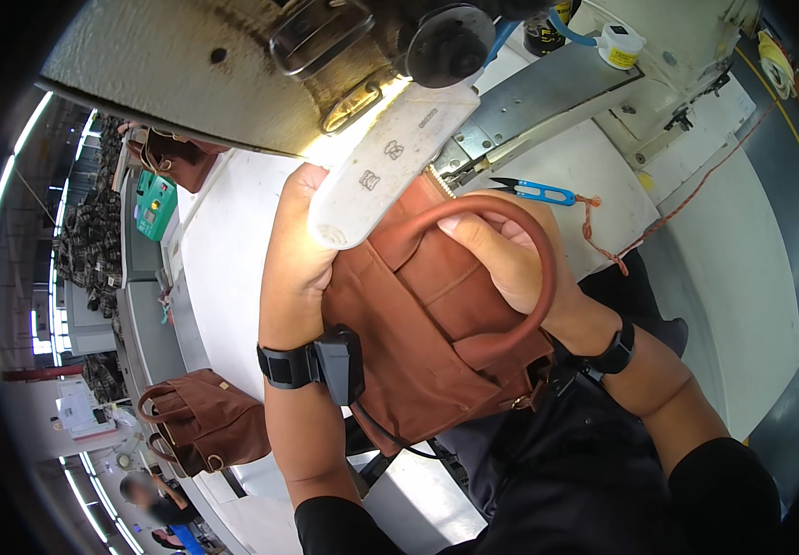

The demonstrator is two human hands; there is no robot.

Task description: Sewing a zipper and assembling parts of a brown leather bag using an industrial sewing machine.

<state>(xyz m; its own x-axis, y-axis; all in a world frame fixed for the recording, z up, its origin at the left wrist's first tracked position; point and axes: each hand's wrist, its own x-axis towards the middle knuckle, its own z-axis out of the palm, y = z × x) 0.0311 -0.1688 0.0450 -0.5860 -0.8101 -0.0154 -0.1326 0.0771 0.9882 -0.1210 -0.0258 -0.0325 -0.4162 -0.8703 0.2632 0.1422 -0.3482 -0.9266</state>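
Note:
A brown leather bag (399, 351) with a rolled handle (538, 296) lies across my lap, its top edge with a strip of zipper teeth (441, 182) under the sewing machine. My left hand (300, 245) holds the bag's left side, its fingertips largely hidden behind the machine's white plate (372, 166). My right hand (501, 259) grips the bag inside the handle loop, thumb on the leather at the handle and fingers curled behind it. Blue-handled snips (544, 192) on an orange cord rest just beyond the right hand.
The machine body (215, 55) overhangs the white worktable (215, 277). Another brown bag (210, 425) sits at lower left, more brown bags (182, 162) and a green box (154, 208) at upper left. A co-worker (154, 509) is in the far lower left. A marked floor (788, 203) runs along the right.

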